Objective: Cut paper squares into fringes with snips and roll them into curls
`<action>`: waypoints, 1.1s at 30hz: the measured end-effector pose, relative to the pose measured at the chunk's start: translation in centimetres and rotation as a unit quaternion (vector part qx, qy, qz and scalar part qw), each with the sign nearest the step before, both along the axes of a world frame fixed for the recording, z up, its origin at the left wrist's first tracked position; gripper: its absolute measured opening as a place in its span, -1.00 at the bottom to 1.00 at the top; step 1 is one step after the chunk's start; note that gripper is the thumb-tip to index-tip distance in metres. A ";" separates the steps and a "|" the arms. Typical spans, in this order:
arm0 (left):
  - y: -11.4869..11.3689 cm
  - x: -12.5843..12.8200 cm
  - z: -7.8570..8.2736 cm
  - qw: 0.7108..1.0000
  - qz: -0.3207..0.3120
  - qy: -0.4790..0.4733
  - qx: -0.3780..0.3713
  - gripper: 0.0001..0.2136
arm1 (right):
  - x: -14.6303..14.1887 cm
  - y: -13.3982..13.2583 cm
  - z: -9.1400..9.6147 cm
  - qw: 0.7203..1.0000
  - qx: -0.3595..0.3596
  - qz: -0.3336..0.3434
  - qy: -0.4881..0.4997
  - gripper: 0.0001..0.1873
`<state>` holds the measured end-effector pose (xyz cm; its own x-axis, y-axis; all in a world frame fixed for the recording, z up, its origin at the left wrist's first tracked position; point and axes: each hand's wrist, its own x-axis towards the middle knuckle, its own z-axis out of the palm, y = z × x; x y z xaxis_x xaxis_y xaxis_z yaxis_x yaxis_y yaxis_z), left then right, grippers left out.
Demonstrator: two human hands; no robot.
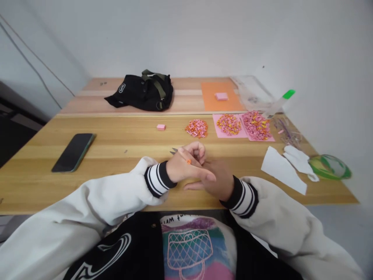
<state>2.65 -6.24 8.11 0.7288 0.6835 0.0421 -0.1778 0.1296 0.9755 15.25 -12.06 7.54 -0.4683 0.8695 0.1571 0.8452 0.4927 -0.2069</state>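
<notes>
My left hand [186, 165] and my right hand [217, 179] meet over the front middle of the table. The left hand's fingers curl in, and its thumb reaches across the right hand. A small orange piece [189, 161] shows against the left hand. Whatever lies inside the curled fingers is hidden. My right hand's thumb sticks out beneath the left one; its other fingers are mostly covered. Pointed metal tips [174, 151], like scissor blades, stick out behind the left hand; whether they are held or lie on the table I cannot tell.
Beyond my hands lie a pink and orange pile [197, 128] and two piles [229, 124] on pink paper. A small pink block [161, 127], phone [73, 152] and black bag [142, 91] are leftward. White paper [284, 169] and a green-edged package [329, 166] lie right.
</notes>
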 end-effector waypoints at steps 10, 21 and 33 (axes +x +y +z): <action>4.8 3.2 -1.4 0.993 0.051 -0.015 -0.101 -0.39 | 0.4 5.8 -2.6 0.991 -0.060 -0.058 0.105 -0.35; 9.6 5.1 -3.9 0.964 0.107 -0.038 -0.242 -0.40 | 2.0 11.0 -3.1 0.971 -0.148 -0.171 0.073 0.13; 9.9 -4.3 -3.8 0.950 0.285 0.097 -0.084 -0.55 | 5.0 13.7 -0.9 0.965 -0.142 -0.202 -0.085 -0.10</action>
